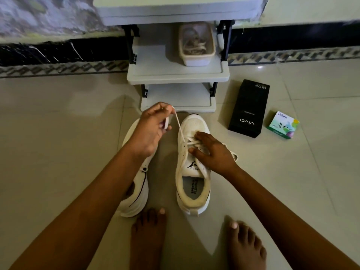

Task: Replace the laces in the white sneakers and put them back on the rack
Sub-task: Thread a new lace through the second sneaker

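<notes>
The left hand (153, 129) pinched a lace (180, 129) drawn taut from the sneaker (191, 191) on the floor before the rack (175, 75); the right hand (212, 152) pressed on that sneaker, fingers spread.

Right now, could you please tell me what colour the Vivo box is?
The Vivo box is black, head view.

Rack (177, 76) is standing just ahead of the shoe toes, your left foot (148, 238) and right foot (245, 248) just behind the heels. The lace (180, 127) is stretching taut from right shoe (192, 193) up across the gap toward left shoe (136, 201). A tub (196, 60) is filling the middle shelf's right half. Black box (248, 110) and green box (282, 124) are lying to your right; floor (58, 152) is lying open to your left.
</notes>
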Demonstrator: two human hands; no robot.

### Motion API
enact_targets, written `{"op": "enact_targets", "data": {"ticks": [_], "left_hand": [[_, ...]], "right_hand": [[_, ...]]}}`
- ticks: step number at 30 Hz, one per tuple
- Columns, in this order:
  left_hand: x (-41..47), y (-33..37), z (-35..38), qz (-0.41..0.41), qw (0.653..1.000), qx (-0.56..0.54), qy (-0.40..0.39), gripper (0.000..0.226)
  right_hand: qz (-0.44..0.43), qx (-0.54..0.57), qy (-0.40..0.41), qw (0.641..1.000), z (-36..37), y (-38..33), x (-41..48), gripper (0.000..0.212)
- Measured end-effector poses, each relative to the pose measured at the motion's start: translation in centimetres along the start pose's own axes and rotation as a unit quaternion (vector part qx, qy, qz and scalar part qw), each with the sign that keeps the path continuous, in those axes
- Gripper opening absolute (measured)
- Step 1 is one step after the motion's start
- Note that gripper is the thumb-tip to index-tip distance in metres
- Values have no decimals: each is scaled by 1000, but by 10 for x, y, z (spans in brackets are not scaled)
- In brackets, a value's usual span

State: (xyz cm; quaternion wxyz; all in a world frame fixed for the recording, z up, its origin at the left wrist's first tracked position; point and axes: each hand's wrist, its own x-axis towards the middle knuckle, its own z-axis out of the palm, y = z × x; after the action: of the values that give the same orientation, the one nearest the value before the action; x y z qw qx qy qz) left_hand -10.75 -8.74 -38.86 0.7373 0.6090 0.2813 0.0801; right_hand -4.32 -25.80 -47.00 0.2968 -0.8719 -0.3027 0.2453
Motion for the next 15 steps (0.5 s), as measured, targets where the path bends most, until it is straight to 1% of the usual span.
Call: {"op": "enact_targets", "data": {"ticks": [1, 3, 4, 6, 7, 8, 10, 11, 13, 14, 15], "left_hand": [[2, 2, -2, -1, 1000, -1, 16, 21], [5, -5, -2, -22, 995, 84, 39, 13], [5, -15, -1, -36, 988, 148, 34, 13], [1, -39, 4, -60, 958, 281, -13, 25], [-2, -49, 7, -58, 946, 319, -31, 28], [-4, -57, 12, -43, 942, 332, -33, 29], [-6, -61, 20, -4, 941, 338, -6, 24], [-4, -61, 22, 9, 933, 359, 6, 21], [3, -59, 25, 20, 904, 427, 19, 20], [5, -56, 24, 16, 898, 438, 25, 21], [6, -52, 23, 0, 912, 410, 29, 22]], "right_hand": [[1, -1, 0, 1000, 0, -1, 0, 63], [-1, -4, -1, 1000, 1, -2, -1, 63], [-2, -4, -2, 1000, 1, -2, -1, 63], [-4, -7, -1, 1000, 1, -1, 0, 62], [-4, -12, 2, 1000, 2, -1, 0, 62], [-3, -16, 4, 1000, 2, -1, 1, 62], [0, -19, 5, 1000, 3, -2, 0, 61], [-1, -19, 6, 1000, 3, -3, 0, 61], [-3, -17, 8, 1000, 3, -3, -1, 60], [-5, -16, 9, 1000, 2, -3, -1, 60], [-7, -17, 9, 1000, 1, -2, -1, 60]]}}
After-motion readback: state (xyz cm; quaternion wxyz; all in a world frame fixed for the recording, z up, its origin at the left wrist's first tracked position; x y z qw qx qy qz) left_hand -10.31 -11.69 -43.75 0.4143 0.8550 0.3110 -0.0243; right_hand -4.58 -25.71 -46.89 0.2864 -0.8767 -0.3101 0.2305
